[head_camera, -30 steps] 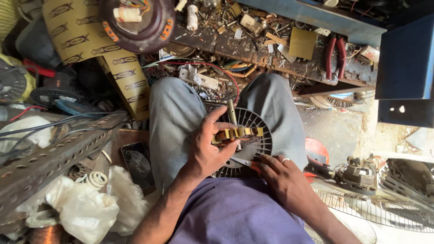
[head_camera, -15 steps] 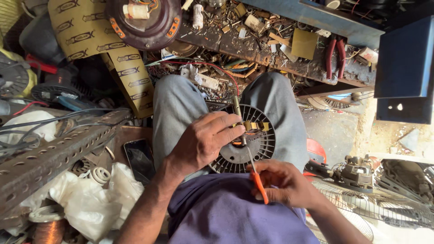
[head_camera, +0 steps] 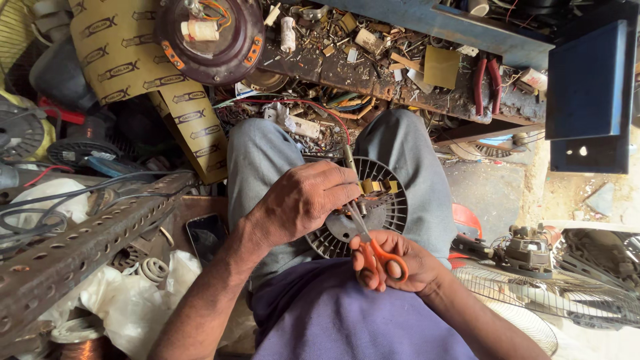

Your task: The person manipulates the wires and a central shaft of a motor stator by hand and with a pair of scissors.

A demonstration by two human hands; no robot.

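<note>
Left hand (head_camera: 303,200) clamps the round slotted grey metal motor stator (head_camera: 363,207) on the lap, right hand (head_camera: 393,263) fingers closed through orange-handled scissors (head_camera: 373,243) cutting at yellow insulation strips (head_camera: 377,187); blades risk nicking nearby fingertips.

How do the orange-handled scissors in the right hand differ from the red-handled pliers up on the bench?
The scissors are gripped in the right hand, blades pointing at the round slotted stator; the pliers lie untouched on the cluttered bench. The scissors have looped orange handles, the pliers straight red ones. Both are two-handled hand tools.
</note>
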